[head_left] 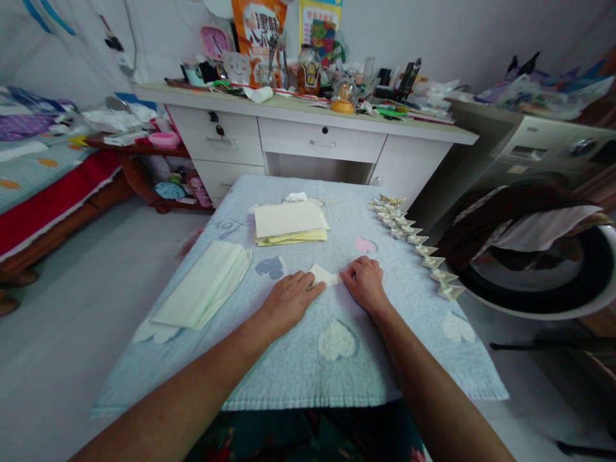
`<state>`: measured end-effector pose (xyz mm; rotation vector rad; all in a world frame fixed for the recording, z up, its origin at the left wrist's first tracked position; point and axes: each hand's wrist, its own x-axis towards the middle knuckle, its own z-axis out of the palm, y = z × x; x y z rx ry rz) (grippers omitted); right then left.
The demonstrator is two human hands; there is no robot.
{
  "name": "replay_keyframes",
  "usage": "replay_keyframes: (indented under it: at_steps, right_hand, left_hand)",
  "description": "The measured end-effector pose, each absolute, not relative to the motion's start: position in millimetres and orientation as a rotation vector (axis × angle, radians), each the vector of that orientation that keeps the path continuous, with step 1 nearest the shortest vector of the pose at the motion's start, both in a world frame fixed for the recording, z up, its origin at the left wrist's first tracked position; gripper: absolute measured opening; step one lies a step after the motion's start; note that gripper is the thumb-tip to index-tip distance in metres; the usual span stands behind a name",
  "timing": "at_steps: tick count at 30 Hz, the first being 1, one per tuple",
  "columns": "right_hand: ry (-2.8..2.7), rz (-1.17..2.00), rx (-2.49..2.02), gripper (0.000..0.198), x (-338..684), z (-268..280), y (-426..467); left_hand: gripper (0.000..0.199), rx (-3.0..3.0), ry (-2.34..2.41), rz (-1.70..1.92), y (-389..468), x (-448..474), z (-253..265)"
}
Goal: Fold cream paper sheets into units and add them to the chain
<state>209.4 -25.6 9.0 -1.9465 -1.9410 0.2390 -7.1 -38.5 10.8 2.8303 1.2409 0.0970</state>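
A small folded piece of white paper point(325, 275) lies on the cloth-covered table point(293, 359), its top rising to a point. At its left end, my left hand point(289, 300) has fingers and thumb closed on the paper. Curled fingers of my right hand point(364, 282) pinch the opposite end. Beyond them sits a stack of cream and yellow paper sheets point(291, 220). To the left is a folded pile of pale green paper point(205, 285). Along the right edge runs a row of several folded paper pieces point(418, 240), pointed at their ends.
Behind the table stands a white desk point(322, 138) crowded with jars, bags and small items. A washing machine point(543, 147) with clothes in its open door is close on the right. A bed point(52, 173) and a low wooden stand point(139, 151) are at left.
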Motion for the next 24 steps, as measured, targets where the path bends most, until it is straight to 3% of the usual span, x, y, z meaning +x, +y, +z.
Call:
replay_keyframes:
  at_steps: [5, 9, 24]
  right_hand:
    - [-1.761, 0.097, -1.655, 0.012, 213.0, 16.3, -34.1]
    - [-1.980, 0.346, -1.341, 0.015, 193.9, 17.5, -41.6]
    - [-2.335, 0.470, -1.492, 0.021, 178.4, 11.5, -30.5]
  left_hand:
    - [0.034, 2.835, 1.238, 0.112, -39.7, -6.1, 12.8]
    - [0.030, 2.876, 1.233, 0.146, -40.2, -5.6, 13.0]
    - [0.023, 2.918, 1.327, 0.145, -53.1, -5.3, 11.3]
